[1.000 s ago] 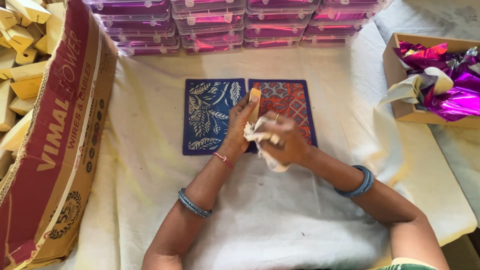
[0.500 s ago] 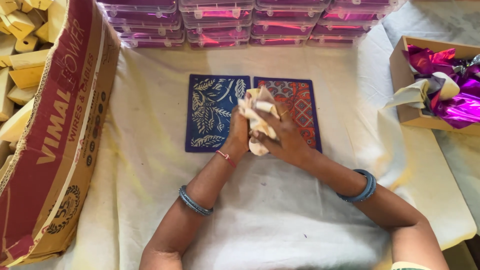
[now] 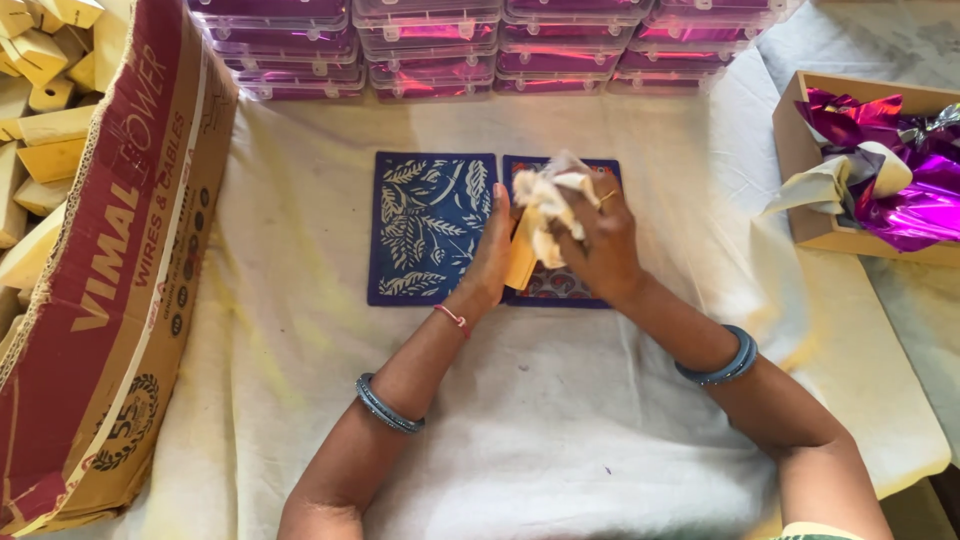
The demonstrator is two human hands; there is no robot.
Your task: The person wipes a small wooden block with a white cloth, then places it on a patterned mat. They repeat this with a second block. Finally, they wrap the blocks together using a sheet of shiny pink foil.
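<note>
Yellow wood shows between your palms: your left hand [image 3: 490, 265] stands edge-up with fingers straight, pressed flat against the side of a small yellow wooden block [image 3: 520, 262], while your right hand [image 3: 598, 245] is curled shut around a crumpled cream cloth [image 3: 545, 200] bunched over the top of that block. Both hands hover just above 2 patterned blocks lying flat and side by side on the white table cloth [image 3: 560, 420]: a blue leaf-patterned block [image 3: 425, 240] in plain view to the left, and a red-and-blue patterned block [image 3: 560, 285] mostly hidden under your hands. Along the far edge of the table runs a row of clear plastic boxes [image 3: 430, 45] stacked in layers, with pink and purple contents showing through. To your left lies a large cardboard carton [image 3: 110, 290] on its side, with more yellow wooden pieces [image 3: 40, 110] piled behind it. To your right sits an open cardboard box [image 3: 800, 160] holding crumpled purple foil [image 3: 900, 170] and a scrap of cream paper [image 3: 835, 180].
</note>
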